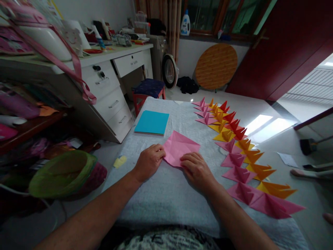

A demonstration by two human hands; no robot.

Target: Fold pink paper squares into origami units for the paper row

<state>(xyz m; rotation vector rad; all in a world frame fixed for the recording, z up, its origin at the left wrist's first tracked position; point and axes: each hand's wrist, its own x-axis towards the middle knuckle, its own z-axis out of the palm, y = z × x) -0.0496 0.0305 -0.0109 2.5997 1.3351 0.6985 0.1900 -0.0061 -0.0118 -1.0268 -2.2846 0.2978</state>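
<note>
A pink square of origami paper (178,147) with crease lines lies in front of me on the cloth-covered table (166,198). My left hand (151,160) pinches its left corner, fingers pressed together. At the near right edge, my right hand (196,170) has its fingers bent together on the paper; the thumb is partly hidden. Beyond my left hand rests a stack of blue paper (152,122). Along the right side stand rows of folded paper cranes, with pink ones (238,174), yellow ones (260,171) and red ones (230,117).
A yellow scrap (120,161) lies at the table's left edge. On the floor to the left is a bin with a green liner (62,173). A stool (148,88) stands past the far left corner, near a white desk (111,100) and an open washing machine (169,71).
</note>
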